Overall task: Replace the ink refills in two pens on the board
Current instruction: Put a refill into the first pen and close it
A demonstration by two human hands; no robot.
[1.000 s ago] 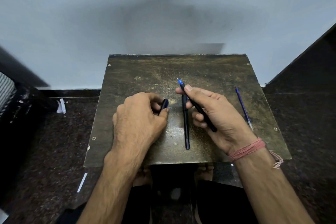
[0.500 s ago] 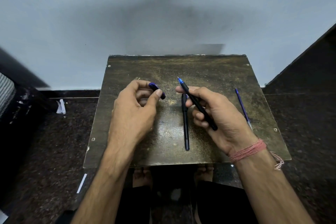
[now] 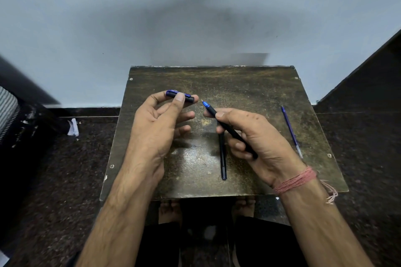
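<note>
My left hand (image 3: 156, 128) pinches a short blue and black pen cap (image 3: 180, 96) between thumb and fingers, raised over the worn dark board (image 3: 249, 84). My right hand (image 3: 256, 141) grips a black pen (image 3: 227, 128) whose blue tip points up and left toward the cap, a small gap apart. A second dark pen (image 3: 223, 162) lies lengthwise on the board under my right fingers. A thin blue ink refill (image 3: 290, 130) rests near the board's right edge.
The board sits on a speckled dark floor (image 3: 65, 180) against a pale wall (image 3: 130, 28). A scrap of white paper (image 3: 72, 128) lies on the floor at left. My knees and feet show below the board's front edge.
My left hand lifted the cap off the board and turned it sideways, moving it up and toward the pen tip. The right hand with its pen stayed nearly still.
</note>
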